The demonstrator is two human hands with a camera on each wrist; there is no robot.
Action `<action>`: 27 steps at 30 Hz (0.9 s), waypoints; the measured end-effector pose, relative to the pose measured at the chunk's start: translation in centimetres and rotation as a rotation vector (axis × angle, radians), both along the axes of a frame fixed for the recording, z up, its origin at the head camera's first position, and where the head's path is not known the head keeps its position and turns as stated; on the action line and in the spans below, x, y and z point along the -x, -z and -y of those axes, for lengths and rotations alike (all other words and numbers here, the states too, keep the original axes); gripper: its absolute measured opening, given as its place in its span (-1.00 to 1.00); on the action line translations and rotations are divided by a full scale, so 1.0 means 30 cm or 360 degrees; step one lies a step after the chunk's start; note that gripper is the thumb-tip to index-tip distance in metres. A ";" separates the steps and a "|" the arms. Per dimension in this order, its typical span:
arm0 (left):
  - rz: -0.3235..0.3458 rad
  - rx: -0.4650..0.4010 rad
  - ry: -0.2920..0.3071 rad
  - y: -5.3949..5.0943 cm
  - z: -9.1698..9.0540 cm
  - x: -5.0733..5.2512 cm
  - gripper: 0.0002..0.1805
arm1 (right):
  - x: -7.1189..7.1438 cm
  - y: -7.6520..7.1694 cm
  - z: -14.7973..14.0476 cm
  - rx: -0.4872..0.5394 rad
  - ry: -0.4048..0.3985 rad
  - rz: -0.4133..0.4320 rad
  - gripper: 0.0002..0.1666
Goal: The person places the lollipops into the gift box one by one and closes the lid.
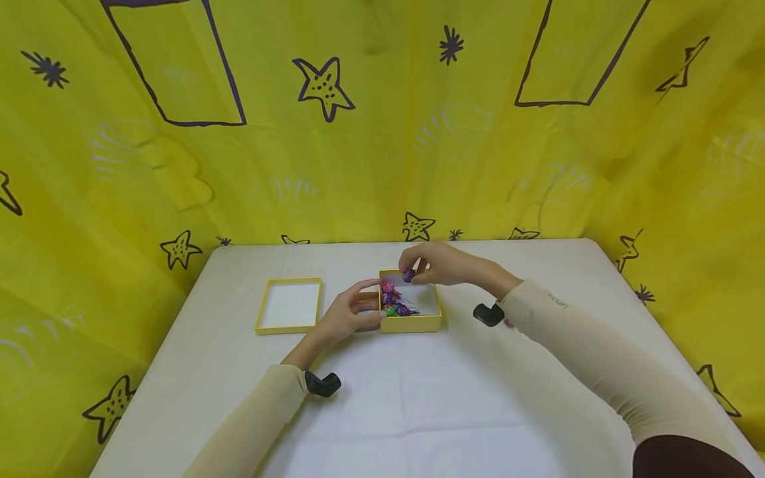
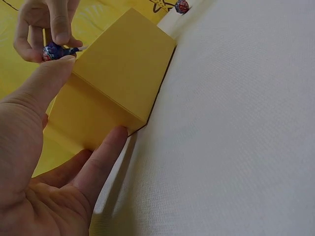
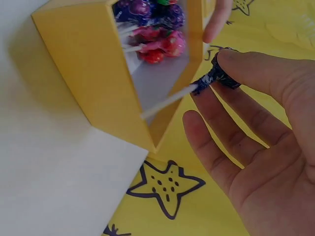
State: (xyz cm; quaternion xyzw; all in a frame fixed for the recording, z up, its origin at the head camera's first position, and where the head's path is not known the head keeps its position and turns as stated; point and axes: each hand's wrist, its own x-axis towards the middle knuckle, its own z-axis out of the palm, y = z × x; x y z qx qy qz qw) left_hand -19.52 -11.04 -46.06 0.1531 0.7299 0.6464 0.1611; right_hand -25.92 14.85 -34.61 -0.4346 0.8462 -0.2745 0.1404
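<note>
An uncovered yellow box stands on the table with several wrapped lollipops at its left side, pink, red, purple and green. My left hand holds the box by its left side, thumb at the near rim and fingers along the left wall. Over the far part of the box, my right hand pinches a dark purple lollipop by its wrapped head between thumb and fingers. Its white stick points toward the box's inside in the right wrist view.
A shallow yellow-rimmed lid lies left of the box, white inside up. One more lollipop lies on the white-covered table, partly hidden by my right wrist in the head view. A yellow patterned curtain surrounds the table.
</note>
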 end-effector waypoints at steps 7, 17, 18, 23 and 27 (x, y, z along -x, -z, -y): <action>-0.0005 -0.0004 0.0008 0.003 0.003 0.000 -0.21 | 0.000 0.035 0.027 -0.0003 0.0015 0.0019 -0.77; -0.0012 -0.0038 0.0020 0.006 0.005 0.003 -0.20 | 0.000 0.101 0.052 -0.0152 0.0051 0.0042 -0.76; -0.0013 -0.0039 0.0023 0.006 0.005 0.003 -0.20 | -0.001 0.106 0.053 -0.0167 0.0063 0.0040 -0.75; -0.0008 -0.0014 0.0024 0.003 0.004 0.001 -0.21 | -0.005 0.124 0.056 -0.0218 0.0091 0.0029 -0.73; -0.0024 0.0017 0.0017 0.003 0.006 0.000 -0.22 | -0.007 0.131 0.060 -0.0240 0.0076 0.0009 -0.72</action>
